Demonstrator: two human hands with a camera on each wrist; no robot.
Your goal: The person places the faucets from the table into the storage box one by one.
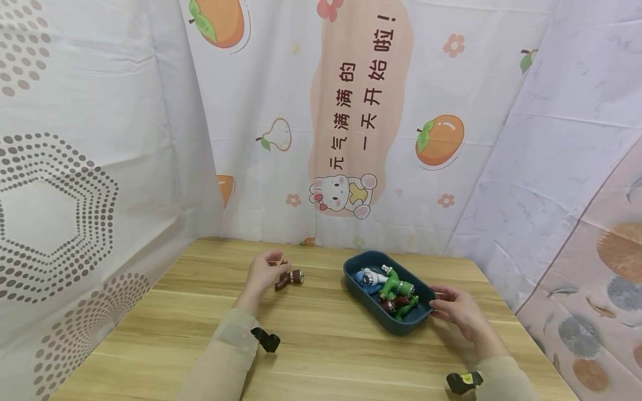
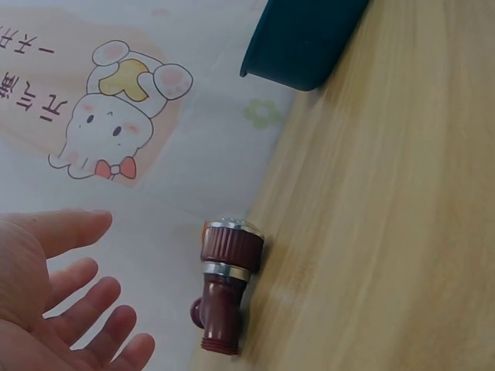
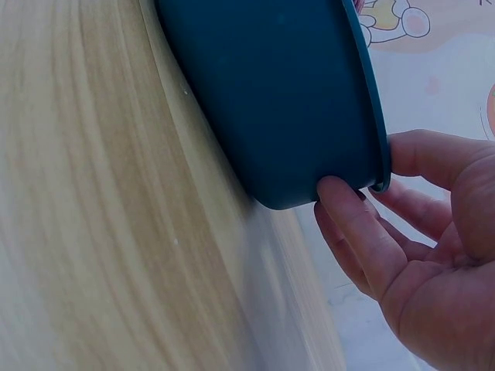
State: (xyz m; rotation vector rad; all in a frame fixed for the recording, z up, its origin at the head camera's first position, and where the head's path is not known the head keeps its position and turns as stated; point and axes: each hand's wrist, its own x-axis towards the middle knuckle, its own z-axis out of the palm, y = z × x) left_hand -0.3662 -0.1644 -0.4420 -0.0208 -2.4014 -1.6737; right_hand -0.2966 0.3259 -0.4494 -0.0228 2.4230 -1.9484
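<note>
On the left part of the table lies a maroon nozzle-like fitting (image 1: 291,278) with a ribbed head, silver bands and a threaded end. My left hand (image 1: 264,273) is beside it, fingers relaxed and apart; in the left wrist view a gap shows between the fingers and the fitting (image 2: 226,290). Farther right stands a dark teal tray (image 1: 358,303), and my right hand (image 1: 458,309) pinches the rim at its near right corner. Inside are a blue and white piece (image 1: 372,277), a green fitting (image 1: 396,285) and another maroon one (image 1: 394,304), partly overlapping.
The wooden table (image 1: 321,356) reaches back to a white printed curtain (image 1: 281,189). More hanging cloth stands along the left and right sides. Black wrist cameras sit on both sleeves.
</note>
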